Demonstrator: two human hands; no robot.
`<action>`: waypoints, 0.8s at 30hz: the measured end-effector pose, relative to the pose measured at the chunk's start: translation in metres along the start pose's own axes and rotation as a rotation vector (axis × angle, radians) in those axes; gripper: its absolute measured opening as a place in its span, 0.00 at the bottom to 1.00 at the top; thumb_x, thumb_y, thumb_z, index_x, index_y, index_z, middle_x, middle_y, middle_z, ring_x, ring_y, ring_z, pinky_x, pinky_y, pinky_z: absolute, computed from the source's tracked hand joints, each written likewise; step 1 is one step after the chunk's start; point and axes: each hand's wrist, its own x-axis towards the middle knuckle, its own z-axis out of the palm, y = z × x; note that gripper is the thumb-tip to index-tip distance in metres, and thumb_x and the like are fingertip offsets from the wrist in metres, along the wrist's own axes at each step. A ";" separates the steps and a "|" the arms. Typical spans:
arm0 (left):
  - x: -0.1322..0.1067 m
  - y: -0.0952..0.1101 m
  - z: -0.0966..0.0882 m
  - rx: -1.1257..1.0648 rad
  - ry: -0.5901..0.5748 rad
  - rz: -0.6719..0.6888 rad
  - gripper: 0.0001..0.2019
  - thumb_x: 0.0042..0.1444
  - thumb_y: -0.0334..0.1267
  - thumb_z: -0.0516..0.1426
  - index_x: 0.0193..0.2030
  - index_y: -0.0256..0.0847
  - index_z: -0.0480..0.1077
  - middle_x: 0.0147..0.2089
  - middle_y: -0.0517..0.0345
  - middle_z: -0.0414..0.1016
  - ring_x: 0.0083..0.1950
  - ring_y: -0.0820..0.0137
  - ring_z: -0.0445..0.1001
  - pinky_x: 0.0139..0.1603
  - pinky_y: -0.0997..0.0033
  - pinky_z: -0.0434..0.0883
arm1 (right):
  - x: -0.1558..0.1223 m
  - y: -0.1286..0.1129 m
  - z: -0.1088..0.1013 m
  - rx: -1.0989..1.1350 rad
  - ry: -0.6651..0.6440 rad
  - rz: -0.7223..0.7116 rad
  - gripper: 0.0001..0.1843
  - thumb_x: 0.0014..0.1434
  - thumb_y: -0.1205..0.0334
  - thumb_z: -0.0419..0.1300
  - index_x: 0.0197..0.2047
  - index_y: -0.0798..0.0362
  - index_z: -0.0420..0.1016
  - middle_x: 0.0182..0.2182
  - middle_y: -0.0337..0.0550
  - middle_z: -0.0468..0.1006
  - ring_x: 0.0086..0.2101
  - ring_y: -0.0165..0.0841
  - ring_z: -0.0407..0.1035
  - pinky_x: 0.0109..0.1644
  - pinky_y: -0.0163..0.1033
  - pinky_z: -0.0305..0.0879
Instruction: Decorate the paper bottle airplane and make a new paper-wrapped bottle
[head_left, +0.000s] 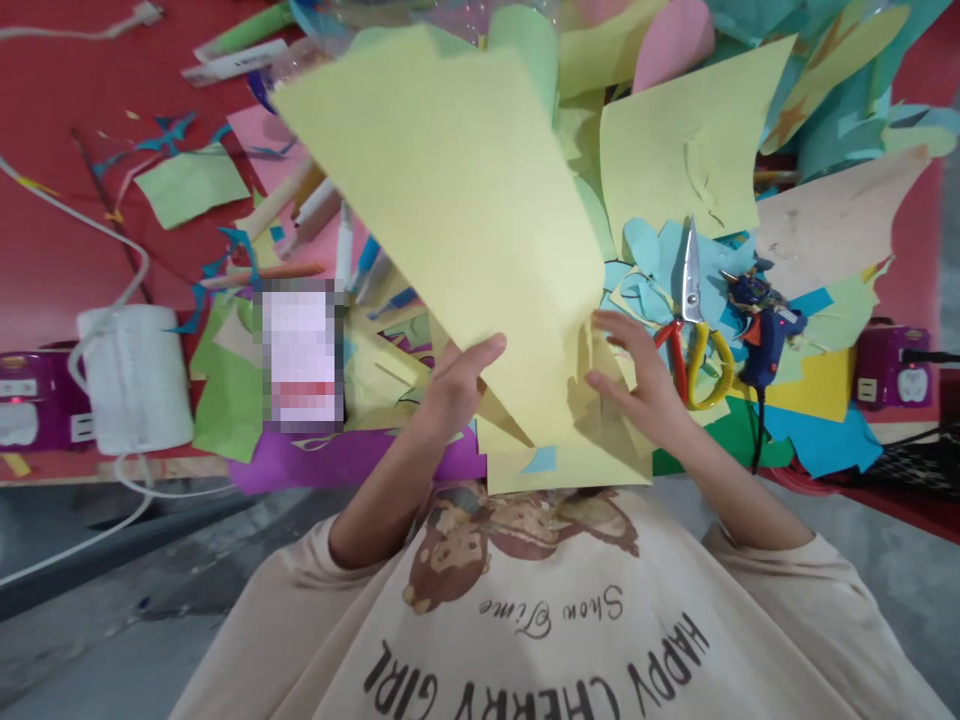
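Observation:
A large pale yellow sheet of paper (480,200) is held up at a slant in front of me. My left hand (456,390) grips its lower left edge, thumb on top and the other fingers mostly hidden beneath. At the lower right edge, where the paper curls up, my right hand (641,380) holds it with bent fingers and thumb. Underneath, another yellow sheet (570,470) lies at the table's front edge, with a small light blue scrap (541,459) on it. Right of my right hand are scissors (690,310) with one red and one yellow handle, blades pointing away.
A glue gun (766,345) with a cord lies beyond the scissors. To the left are a blurred-out phone (302,355), several pens (343,245), and a white power adapter (135,380) with cables. Coloured paper, including another yellow sheet (675,150), covers much of the red table (45,240).

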 end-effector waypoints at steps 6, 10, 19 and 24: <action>0.062 0.023 0.013 -0.029 -0.222 0.166 0.24 0.46 0.45 0.66 0.50 0.45 0.73 0.53 0.55 0.80 0.67 0.46 0.71 0.63 0.45 0.73 | 0.044 0.006 -0.004 0.466 0.027 0.279 0.25 0.60 0.41 0.63 0.55 0.45 0.72 0.53 0.44 0.79 0.54 0.42 0.75 0.57 0.51 0.75; 0.084 0.025 0.014 0.102 -0.227 0.414 0.34 0.42 0.45 0.69 0.59 0.51 0.68 0.68 0.58 0.68 0.76 0.52 0.57 0.75 0.52 0.60 | 0.059 -0.001 -0.004 0.557 0.090 0.384 0.16 0.58 0.43 0.64 0.38 0.47 0.79 0.33 0.37 0.82 0.37 0.38 0.79 0.43 0.47 0.79; 0.058 0.006 0.013 0.394 -0.222 0.504 0.41 0.55 0.60 0.63 0.72 0.53 0.55 0.78 0.52 0.48 0.79 0.52 0.47 0.77 0.49 0.53 | 0.070 -0.007 -0.004 0.497 0.297 0.462 0.16 0.60 0.45 0.58 0.42 0.45 0.78 0.45 0.39 0.83 0.49 0.41 0.78 0.47 0.48 0.79; 0.057 0.001 0.010 0.595 -0.254 0.452 0.49 0.51 0.63 0.65 0.74 0.48 0.51 0.81 0.51 0.37 0.81 0.50 0.31 0.80 0.50 0.39 | 0.075 -0.013 -0.004 0.268 0.171 0.518 0.25 0.67 0.39 0.46 0.46 0.44 0.78 0.48 0.42 0.83 0.57 0.43 0.74 0.50 0.51 0.78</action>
